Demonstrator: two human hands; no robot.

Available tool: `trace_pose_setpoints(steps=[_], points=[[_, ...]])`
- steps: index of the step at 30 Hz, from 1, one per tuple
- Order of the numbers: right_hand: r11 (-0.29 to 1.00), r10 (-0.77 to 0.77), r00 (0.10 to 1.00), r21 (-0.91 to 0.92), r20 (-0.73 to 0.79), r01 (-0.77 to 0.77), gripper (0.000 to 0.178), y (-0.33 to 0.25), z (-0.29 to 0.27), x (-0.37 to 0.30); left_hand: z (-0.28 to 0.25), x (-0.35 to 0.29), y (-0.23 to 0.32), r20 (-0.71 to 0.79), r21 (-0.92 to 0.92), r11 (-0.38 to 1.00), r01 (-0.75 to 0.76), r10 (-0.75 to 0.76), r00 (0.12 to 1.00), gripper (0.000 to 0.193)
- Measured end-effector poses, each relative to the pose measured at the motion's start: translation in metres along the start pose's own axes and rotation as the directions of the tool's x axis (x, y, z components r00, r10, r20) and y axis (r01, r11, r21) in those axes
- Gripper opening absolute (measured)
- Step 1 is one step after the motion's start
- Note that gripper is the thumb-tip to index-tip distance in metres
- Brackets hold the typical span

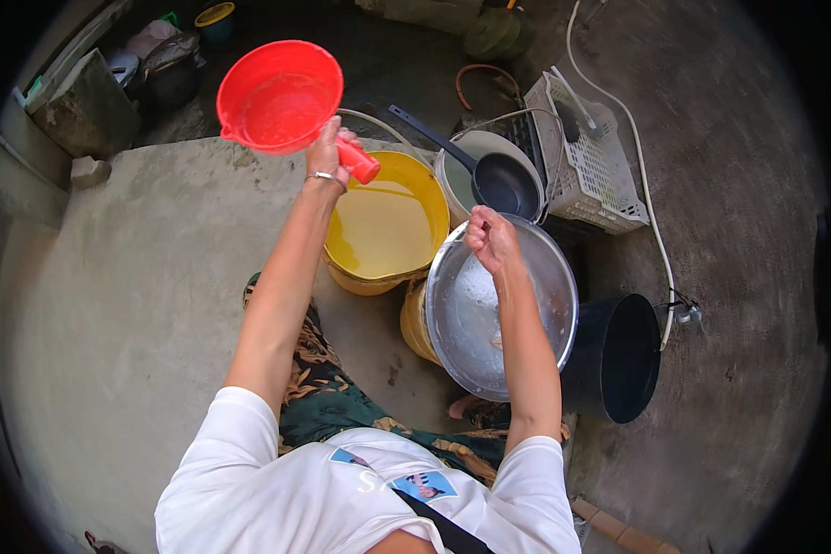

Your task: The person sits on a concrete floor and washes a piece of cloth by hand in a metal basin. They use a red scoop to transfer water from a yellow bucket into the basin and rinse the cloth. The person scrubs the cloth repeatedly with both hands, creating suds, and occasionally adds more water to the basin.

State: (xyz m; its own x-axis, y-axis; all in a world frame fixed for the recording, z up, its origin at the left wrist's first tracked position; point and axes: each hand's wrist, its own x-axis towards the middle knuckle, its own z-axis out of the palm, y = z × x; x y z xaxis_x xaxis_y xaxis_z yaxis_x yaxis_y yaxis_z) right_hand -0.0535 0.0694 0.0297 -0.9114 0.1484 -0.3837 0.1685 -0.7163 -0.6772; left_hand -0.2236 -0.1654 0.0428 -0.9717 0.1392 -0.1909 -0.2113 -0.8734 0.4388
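My left hand [328, 152] is closed round the handle of a red plastic water dipper [282, 97], raised beyond the yellow bucket [386, 226] of water. The dipper's bowl is tilted so that its inside shows. Over the far side of a wide metal basin [448, 319], my right hand [492, 238] is curled shut, and whatever its fingers may hold is hidden. Soapy water [475, 286] with white foam lies in the basin, which rests on a yellowish container [417, 323]. Just beyond that hand, a dark frying pan [506, 183] sits across a white bucket [457, 185].
A black bucket [632, 360] stands right of the basin. Farther back are a white plastic crate [600, 175] and a long pale hose [639, 166] on the dark floor. A concrete block [88, 106] and a small yellow-rimmed bucket [215, 26] are at the far left.
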Motion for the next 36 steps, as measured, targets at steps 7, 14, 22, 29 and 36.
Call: trace_pose_setpoints(steps=[7,14,22,29,36], points=[[-0.334,-0.165,0.943,-0.883,-0.290,-0.331,0.015,-0.025,-0.119,-0.008,-0.084,0.039,0.044,-0.152,-0.075,0.990,-0.116,0.104,0.983,0.011],[-0.197,-0.570,0.777,-0.962,0.269,0.189,0.016,-0.011,-0.001,0.035,-0.101,0.051,0.046,-0.258,-0.037,0.996,-0.079,0.067,0.964,0.012],[-0.477,-0.197,0.979,-0.877,0.051,-0.051,0.018,0.150,0.022,0.183,-0.103,0.067,0.053,-0.257,-0.028,0.994,-0.104,0.094,0.962,0.012],[-0.759,-0.165,0.919,-0.641,0.359,0.114,0.025,0.284,-0.089,0.200,-0.084,0.070,0.042,-0.240,-0.029,0.997,-0.074,0.065,0.969,0.012],[0.328,0.006,0.897,-0.847,-0.442,-0.419,0.025,0.127,0.027,0.228,-0.103,0.079,0.056,-0.229,-0.100,0.992,-0.081,0.056,0.972,0.012]])
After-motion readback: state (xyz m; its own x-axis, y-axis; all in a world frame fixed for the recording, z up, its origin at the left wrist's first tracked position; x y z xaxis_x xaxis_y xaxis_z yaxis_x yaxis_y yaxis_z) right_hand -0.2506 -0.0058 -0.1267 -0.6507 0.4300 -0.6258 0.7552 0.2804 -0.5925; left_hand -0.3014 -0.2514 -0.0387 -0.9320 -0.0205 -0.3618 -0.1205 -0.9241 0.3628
